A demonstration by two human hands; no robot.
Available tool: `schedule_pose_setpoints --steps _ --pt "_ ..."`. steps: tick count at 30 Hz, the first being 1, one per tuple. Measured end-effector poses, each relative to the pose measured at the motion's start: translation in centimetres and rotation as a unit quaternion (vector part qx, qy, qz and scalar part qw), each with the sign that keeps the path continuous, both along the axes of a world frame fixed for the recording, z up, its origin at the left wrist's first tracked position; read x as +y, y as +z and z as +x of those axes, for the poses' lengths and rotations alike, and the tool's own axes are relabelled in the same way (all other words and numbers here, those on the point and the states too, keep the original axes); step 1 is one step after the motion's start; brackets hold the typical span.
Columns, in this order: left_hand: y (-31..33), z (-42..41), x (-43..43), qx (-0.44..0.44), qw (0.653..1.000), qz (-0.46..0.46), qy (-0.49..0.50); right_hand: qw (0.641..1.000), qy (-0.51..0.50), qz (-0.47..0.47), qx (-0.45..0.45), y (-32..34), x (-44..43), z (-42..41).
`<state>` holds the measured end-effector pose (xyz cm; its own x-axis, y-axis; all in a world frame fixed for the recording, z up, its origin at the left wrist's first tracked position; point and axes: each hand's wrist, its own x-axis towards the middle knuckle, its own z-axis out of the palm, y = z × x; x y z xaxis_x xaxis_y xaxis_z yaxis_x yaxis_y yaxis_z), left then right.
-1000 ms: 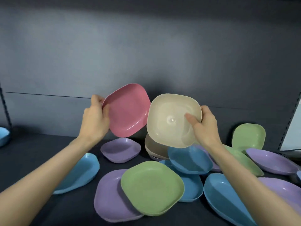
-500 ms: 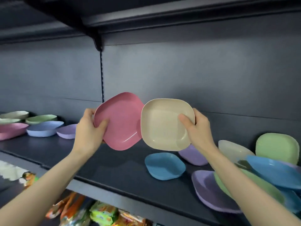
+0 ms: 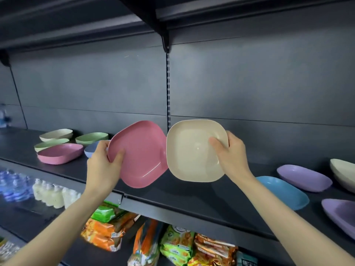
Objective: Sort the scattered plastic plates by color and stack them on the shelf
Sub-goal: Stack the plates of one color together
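At the left end of the shelf (image 3: 192,194) lie sorted plates. A resting cream plate (image 3: 55,134) is toward the back edge, with a pale green plate (image 3: 51,144) in front of it and a second green plate (image 3: 91,138) to its right. A resting pink plate (image 3: 59,153) lies nearest the front edge. A blue-grey plate (image 3: 90,149) is partly hidden behind the left hand (image 3: 101,166).

That hand's grip is clamped on the left corner of the held pink plate (image 3: 139,154), thumb on its inner face. The plate is raised above the shelf's front edge, hollow side to the camera, turned like a diamond with one corner up and one down. Its right corner meets the left edge of the held cream plate (image 3: 196,150), which is nearly upright and sits squarer. The right hand (image 3: 232,154) has its grip pinched on that plate's upper right corner, thumb inside. Both plates are rounded squares, with no long axis.

Toward the shelf's right end lie a blue plate (image 3: 284,191), a purple plate (image 3: 304,177), a cream plate at the frame edge (image 3: 343,175) and a near purple plate (image 3: 340,214).

On the level below are bottles (image 3: 51,196) and snack packets (image 3: 107,233); their print is too blurred to read.
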<state>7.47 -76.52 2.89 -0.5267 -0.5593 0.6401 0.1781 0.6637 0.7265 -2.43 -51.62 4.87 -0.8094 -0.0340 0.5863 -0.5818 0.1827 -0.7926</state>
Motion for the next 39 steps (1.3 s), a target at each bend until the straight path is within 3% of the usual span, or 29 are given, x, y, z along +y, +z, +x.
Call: schedule_pose_setpoints --steps 17,26,33,39 --pt "0.8 -9.9 -22.0 -0.032 0.999 0.021 0.027 0.999 0.029 0.020 -0.010 0.5 -22.4 -13.1" --pt "-0.7 -11.3 -36.3 -0.042 0.996 0.055 0.063 0.997 0.053 0.058 -0.021 -0.3 -36.1 -15.6" --pt "-2.0 -14.0 -47.1 -0.079 0.993 0.089 -0.020 0.999 -0.010 0.044 -0.031 -1.0 -44.4 -15.4" --pt "-2.4 -16.4 -52.3 -0.140 0.983 0.039 -0.112 0.994 -0.092 0.022 -0.052 -2.4 -48.0 -14.7"
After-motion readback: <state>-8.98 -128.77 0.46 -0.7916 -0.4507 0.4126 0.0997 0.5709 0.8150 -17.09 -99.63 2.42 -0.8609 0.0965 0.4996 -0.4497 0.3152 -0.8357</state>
